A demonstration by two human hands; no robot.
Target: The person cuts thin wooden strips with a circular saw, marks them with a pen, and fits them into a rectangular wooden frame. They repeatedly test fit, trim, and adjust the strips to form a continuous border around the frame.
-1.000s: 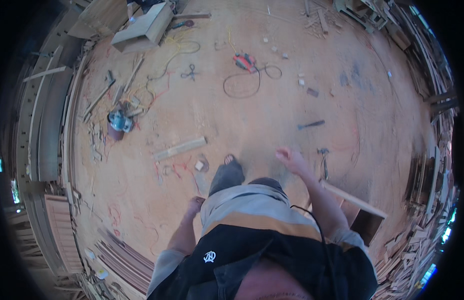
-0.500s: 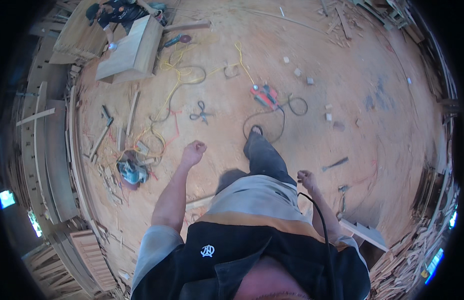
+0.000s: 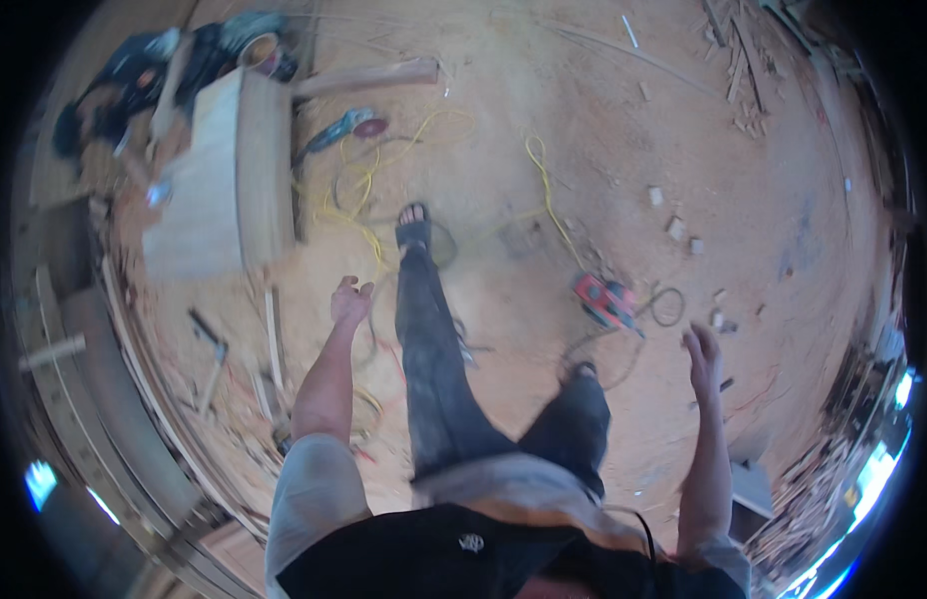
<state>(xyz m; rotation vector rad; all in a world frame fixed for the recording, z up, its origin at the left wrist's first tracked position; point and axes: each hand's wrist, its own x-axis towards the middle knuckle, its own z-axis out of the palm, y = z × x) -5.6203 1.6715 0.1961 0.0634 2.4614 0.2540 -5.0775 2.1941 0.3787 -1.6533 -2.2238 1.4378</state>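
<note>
My left hand (image 3: 351,298) hangs over the floor with nothing in it, thumb and fingers loosely bent and apart. My right hand (image 3: 703,357) is out to the right, also bare, its fingers partly stretched. Below and left of the right hand lies a red and black power tool (image 3: 605,301) with a dark cord, touched by neither hand. Beyond my left hand a yellow cord (image 3: 358,225) runs in loops. My left foot (image 3: 413,225), in a dark sandal, is stretched forward beside that cord.
A pale wooden box (image 3: 199,195) stands at the far left, with a co-worker (image 3: 149,80) leaning over it. Beside it lies a teal angle grinder (image 3: 345,132) with a reddish disc. Boards (image 3: 114,369) line the left side. Small wood blocks (image 3: 676,229) and scrap strips (image 3: 748,75) lie on the right.
I have stepped forward; my left foot now leads. The box and grinder appear nearer. Both hands have swung outward and their fingers have loosened. The red tool sits further right in view.
</note>
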